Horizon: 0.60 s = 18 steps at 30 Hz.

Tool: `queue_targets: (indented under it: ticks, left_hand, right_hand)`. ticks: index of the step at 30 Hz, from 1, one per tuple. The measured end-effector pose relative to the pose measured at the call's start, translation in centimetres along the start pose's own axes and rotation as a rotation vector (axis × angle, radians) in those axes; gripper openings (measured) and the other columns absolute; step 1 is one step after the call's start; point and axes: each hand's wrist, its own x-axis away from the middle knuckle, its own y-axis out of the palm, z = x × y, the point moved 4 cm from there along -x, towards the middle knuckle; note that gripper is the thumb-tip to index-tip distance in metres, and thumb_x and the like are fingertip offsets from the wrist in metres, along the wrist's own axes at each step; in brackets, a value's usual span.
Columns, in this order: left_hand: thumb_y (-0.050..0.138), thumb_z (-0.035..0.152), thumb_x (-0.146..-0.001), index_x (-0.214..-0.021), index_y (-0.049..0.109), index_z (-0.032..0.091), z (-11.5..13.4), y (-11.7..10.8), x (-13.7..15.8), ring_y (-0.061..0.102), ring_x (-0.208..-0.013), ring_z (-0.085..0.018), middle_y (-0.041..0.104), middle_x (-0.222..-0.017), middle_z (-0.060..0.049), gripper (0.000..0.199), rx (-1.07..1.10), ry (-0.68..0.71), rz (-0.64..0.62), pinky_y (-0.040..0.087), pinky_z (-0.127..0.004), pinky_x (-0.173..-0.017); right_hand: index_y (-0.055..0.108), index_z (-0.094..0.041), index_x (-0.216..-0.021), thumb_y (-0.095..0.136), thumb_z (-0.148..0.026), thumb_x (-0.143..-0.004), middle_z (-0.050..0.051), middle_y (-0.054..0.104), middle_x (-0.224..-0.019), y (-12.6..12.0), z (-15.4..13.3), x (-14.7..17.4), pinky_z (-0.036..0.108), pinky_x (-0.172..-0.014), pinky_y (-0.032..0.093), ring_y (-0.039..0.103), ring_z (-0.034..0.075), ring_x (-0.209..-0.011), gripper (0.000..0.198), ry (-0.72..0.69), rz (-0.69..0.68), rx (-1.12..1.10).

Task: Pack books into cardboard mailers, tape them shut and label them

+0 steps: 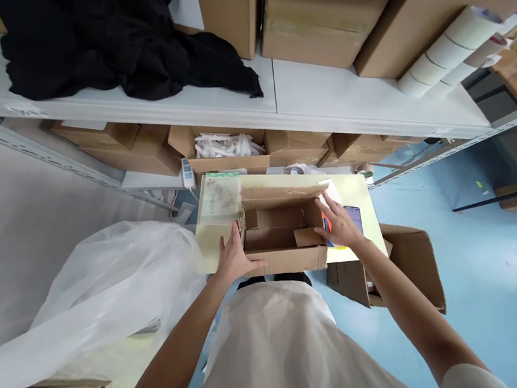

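Observation:
An open cardboard box (287, 261) stands on the pale yellow tabletop in front of me, its inside facing up with no contents that I can make out. My left hand (237, 258) lies against the box's left side, thumb stretched along the front flap and fingers apart from it. At the right edge of the box is my right hand (340, 226), its fingers spread and touching the cardboard. Partly covered by that hand are a phone (354, 216) and a colourful item in red, blue and yellow. A white paper piece (330, 192) sits just behind the fingertips.
A grey shelf (336, 98) crosses above the table (363, 193), holding cartons, a black cloth (125, 42) and white rolls (450, 50). Beneath it stands a carton of white items (229, 145). Clear plastic sheeting (125, 286) lies left; another open carton (413, 258) is at right.

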Motion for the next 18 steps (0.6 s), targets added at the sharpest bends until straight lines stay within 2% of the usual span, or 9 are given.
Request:
queue_targets:
  ticks: [3, 7, 10, 13, 18]
  left_hand:
    - [0.08, 0.052, -0.049, -0.144, -0.024, 0.017, -0.2, 0.2, -0.1, 0.02, -0.14, -0.039, 0.01, -0.155, -0.023, 0.145, 0.106, 0.026, 0.001, 0.016, -0.055, -0.112]
    - [0.08, 0.045, -0.054, -0.144, -0.025, 0.019, -0.5, 0.7, 0.2, 0.021, -0.141, -0.036, 0.009, -0.156, -0.02, 0.141, 0.224, -0.025, 0.023, 0.029, -0.047, -0.109]
    - [0.081, 0.045, -0.053, -0.148, -0.011, 0.02, -0.4, 1.1, 0.4, 0.027, -0.139, -0.035, 0.017, -0.155, -0.018, 0.135, 0.254, -0.1, 0.063, 0.029, -0.047, -0.11]
    - [0.081, 0.048, -0.052, -0.149, 0.0, 0.019, 0.2, 1.4, 0.3, 0.028, -0.138, -0.035, 0.022, -0.153, -0.018, 0.129, 0.254, -0.099, 0.07, 0.028, -0.046, -0.112]
    - [0.081, 0.048, -0.052, -0.149, 0.006, 0.019, 1.2, 1.8, -0.8, 0.031, -0.137, -0.034, 0.029, -0.151, -0.018, 0.126, 0.214, -0.094, 0.089, 0.03, -0.047, -0.11]
  right_hand:
    - [0.029, -0.023, -0.146, 0.065, -0.048, -0.075, 0.008, 0.027, -0.153, -0.2, 1.7, -2.4, 0.053, -0.111, 0.026, 0.027, 0.033, -0.138, 0.083, 0.024, -0.043, -0.082]
    - [0.036, -0.022, -0.142, 0.06, -0.05, -0.079, 0.012, 0.039, -0.145, 1.0, 3.3, -4.3, 0.05, -0.107, 0.034, 0.038, 0.03, -0.133, 0.072, 0.09, -0.057, -0.279]
    - [0.038, -0.025, -0.139, 0.055, -0.05, -0.082, 0.011, 0.038, -0.145, 1.9, 3.9, -3.9, 0.049, -0.101, 0.04, 0.039, 0.029, -0.131, 0.065, 0.17, -0.014, -0.434]
    - [0.037, -0.026, -0.14, 0.054, -0.05, -0.082, 0.01, 0.036, -0.148, 2.2, 4.5, -2.8, 0.049, -0.107, 0.033, 0.034, 0.028, -0.135, 0.065, 0.202, 0.035, -0.504]
    - [0.033, -0.025, -0.143, 0.054, -0.053, -0.081, 0.009, 0.033, -0.15, 3.1, 5.8, -1.8, 0.048, -0.112, 0.026, 0.032, 0.027, -0.136, 0.071, 0.233, 0.14, -0.583]
